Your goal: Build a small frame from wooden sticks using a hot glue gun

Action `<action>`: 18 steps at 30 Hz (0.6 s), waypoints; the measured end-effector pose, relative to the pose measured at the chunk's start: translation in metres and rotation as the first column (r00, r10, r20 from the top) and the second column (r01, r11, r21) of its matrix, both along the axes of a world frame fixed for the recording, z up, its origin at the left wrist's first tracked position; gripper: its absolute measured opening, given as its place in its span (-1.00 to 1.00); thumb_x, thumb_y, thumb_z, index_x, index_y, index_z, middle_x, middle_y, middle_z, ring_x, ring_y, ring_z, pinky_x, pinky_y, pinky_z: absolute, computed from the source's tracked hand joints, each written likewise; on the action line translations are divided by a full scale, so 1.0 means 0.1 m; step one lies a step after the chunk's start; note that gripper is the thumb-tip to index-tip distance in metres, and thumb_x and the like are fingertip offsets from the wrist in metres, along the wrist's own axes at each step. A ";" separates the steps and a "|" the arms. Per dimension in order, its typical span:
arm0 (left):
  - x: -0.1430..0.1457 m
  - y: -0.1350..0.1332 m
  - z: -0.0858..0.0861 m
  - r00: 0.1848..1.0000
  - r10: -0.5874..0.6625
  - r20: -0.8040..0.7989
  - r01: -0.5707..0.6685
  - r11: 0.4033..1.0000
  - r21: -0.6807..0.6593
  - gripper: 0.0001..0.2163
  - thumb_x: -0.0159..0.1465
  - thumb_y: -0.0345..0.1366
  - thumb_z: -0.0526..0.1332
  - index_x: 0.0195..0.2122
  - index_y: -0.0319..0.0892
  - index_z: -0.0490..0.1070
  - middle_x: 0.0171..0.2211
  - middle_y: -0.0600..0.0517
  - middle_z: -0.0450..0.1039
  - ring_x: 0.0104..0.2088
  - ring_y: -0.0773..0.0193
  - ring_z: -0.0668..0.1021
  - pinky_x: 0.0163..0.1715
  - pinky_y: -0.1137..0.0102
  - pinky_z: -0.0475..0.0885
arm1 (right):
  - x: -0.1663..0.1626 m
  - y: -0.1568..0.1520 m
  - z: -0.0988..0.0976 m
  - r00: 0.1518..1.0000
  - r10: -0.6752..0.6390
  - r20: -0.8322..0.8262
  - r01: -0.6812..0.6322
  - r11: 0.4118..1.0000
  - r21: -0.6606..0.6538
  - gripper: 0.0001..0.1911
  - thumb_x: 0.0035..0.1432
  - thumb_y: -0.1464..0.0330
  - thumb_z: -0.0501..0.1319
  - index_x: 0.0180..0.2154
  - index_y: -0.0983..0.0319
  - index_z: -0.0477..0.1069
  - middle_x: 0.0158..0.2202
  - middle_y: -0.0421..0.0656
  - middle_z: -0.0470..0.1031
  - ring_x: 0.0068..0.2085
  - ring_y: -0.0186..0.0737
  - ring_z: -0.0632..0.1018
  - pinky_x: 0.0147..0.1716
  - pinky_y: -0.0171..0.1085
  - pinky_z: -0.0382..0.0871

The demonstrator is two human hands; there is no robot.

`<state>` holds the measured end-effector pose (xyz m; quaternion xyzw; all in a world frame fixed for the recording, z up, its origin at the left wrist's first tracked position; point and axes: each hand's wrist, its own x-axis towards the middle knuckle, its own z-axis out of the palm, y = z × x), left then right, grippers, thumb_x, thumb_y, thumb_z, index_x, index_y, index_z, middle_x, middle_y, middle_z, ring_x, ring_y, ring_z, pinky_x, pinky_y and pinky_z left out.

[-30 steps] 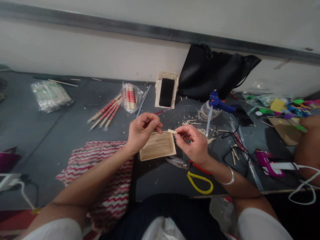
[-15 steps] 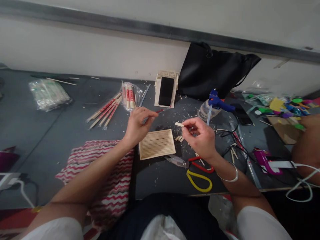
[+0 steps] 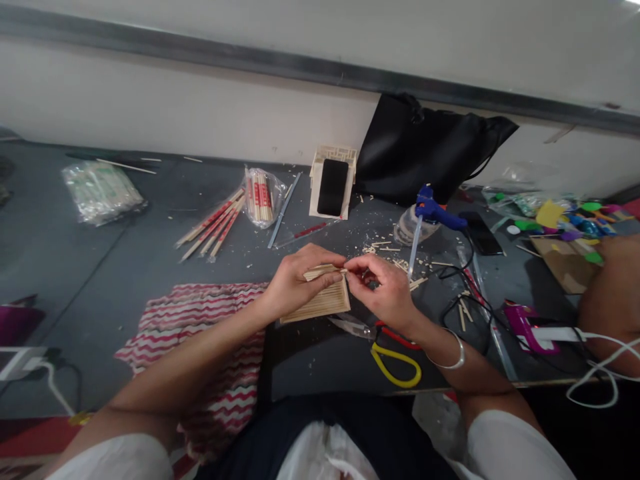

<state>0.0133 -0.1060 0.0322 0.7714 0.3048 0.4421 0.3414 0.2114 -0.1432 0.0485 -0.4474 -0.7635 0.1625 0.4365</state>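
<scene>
A shallow tray made of thin wooden sticks [image 3: 315, 308] lies on the dark table in front of me. Its far right corner is where both hands meet. My left hand [image 3: 303, 280] grips the tray's far side between thumb and fingers, covering much of that wall. A short piece of wooden stick [image 3: 344, 271] is pinched in the fingertips of my right hand [image 3: 380, 287], held against the corner and mostly hidden. Close by, scissors [image 3: 397, 365] with a yellow and a red handle lie under my right wrist.
A blue glue gun [image 3: 437, 210] rests on a clear plastic container [image 3: 413, 230]. Stick offcuts [image 3: 385, 247] are scattered beyond my hands. Farther back are a phone [image 3: 333, 187] on a stand, bagged chopsticks [image 3: 260, 197] and a black bag [image 3: 425, 150]. A striped cloth [image 3: 200, 320] lies left; another person's arm [image 3: 613, 300], right.
My hands have come together over the tray's far right corner. The left now holds the tray's side, and the right has brought the stick piece leftward and down to it.
</scene>
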 end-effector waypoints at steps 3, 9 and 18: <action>0.00 0.00 -0.01 1.000 -0.017 0.025 0.019 0.996 -0.082 -0.86 0.32 -0.21 0.36 -0.14 -0.07 0.66 -0.22 -0.03 0.71 -0.19 0.17 0.67 -0.10 0.30 0.56 | -0.04 -0.03 0.02 1.000 0.029 0.013 -0.029 0.999 0.027 -0.85 0.27 0.48 0.19 -0.23 0.13 0.49 -0.36 -0.20 0.62 -0.42 -0.35 0.60 -0.46 -0.42 0.51; 0.00 0.00 0.02 0.986 -0.037 0.164 0.094 0.931 -0.352 -0.89 0.27 -0.24 0.40 -0.25 -0.14 0.66 -0.28 -0.02 0.68 -0.26 0.26 0.65 -0.17 0.39 0.52 | 0.28 0.04 0.26 0.974 -0.197 0.112 0.182 0.974 0.133 -0.80 0.30 0.38 0.21 -0.06 0.15 0.51 -0.26 -0.19 0.67 -0.37 -0.28 0.63 -0.35 -0.30 0.58; 0.04 -0.01 0.07 0.906 -0.018 0.422 0.292 0.750 -0.594 -0.80 0.16 -0.23 0.48 -0.31 -0.20 0.54 -0.27 -0.03 0.68 -0.27 0.30 0.64 -0.22 0.42 0.52 | 1.36 0.66 0.24 0.534 -0.581 0.614 0.575 0.782 0.240 -0.29 -0.02 0.47 0.17 0.23 0.43 0.33 0.15 0.26 0.50 0.12 0.30 0.52 0.07 0.20 0.43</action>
